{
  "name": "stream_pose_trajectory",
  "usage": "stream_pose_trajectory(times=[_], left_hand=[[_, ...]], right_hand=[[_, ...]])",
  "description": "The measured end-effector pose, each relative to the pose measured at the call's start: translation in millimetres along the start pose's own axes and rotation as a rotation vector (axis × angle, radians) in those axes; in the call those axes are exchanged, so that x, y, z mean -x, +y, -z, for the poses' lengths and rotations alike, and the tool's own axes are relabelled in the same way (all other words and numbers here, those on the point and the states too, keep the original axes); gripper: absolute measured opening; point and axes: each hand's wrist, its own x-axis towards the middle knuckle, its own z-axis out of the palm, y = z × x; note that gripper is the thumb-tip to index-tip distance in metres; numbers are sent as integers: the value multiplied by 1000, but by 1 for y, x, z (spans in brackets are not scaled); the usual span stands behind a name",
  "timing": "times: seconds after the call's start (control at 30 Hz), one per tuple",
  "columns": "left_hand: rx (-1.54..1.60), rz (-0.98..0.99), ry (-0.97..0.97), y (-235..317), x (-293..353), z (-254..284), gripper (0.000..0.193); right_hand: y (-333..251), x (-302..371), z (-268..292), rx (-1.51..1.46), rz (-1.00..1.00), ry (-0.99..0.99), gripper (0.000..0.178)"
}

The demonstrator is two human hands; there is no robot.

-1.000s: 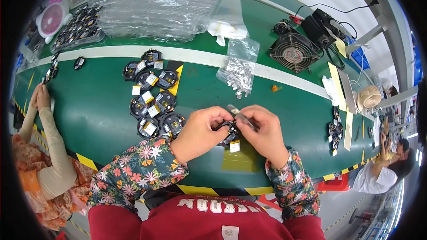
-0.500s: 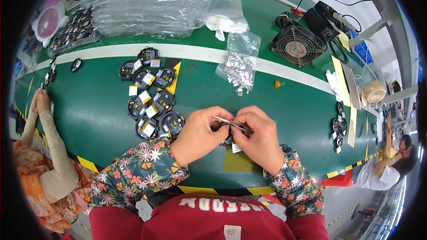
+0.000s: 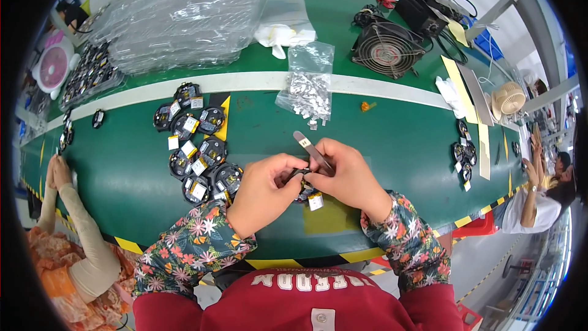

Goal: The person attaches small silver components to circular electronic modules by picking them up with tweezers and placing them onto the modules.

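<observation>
Over the green table (image 3: 392,147), my left hand (image 3: 264,191) pinches a small black round part (image 3: 304,193) with a pale tag hanging below it. My right hand (image 3: 346,176) grips metal tweezers (image 3: 311,148), their tip down at the part between my fingers. To my left lies a cluster of several black round parts (image 3: 199,153) with white and yellow labels. A clear bag of small silvery pieces (image 3: 307,89) rests just beyond my hands.
A stack of clear plastic trays (image 3: 184,15) fills the far left. A black fan (image 3: 386,49) and a power box (image 3: 422,9) sit far right. Another person's arms (image 3: 67,208) rest at the left edge; a person (image 3: 539,190) sits at right. More black parts (image 3: 463,154) lie right.
My hands stay together over the same spot. The tweezers have swung so their handle points up and to the far left, and my fingers have shifted on the small part.
</observation>
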Motion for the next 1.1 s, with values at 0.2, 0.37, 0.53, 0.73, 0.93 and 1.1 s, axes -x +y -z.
stream_pose_trajectory(times=[0.2, 0.37, 0.53, 0.73, 0.93, 1.1], left_hand=[[56, -6, -42, 6, -1, -1, 24], [207, 91, -129, 13, -2, -3, 26], [21, 124, -300, 27, 7, -9, 17], [-78, -25, -622, 17, 18, -28, 17], [-259, -256, -643, 12, 16, -30, 17], [-232, -306, -599, 9, 16, -33, 17]], right_hand=[[8, -1, 2, -138, -2, -36, 19], [11, 11, 38, -642, -7, 286, 18], [19, 57, 57, -489, -63, 245, 23], [30, 93, 54, -499, -211, 106, 18], [31, 97, 50, -468, -209, 60, 17], [31, 98, 48, -455, -201, 79, 15]])
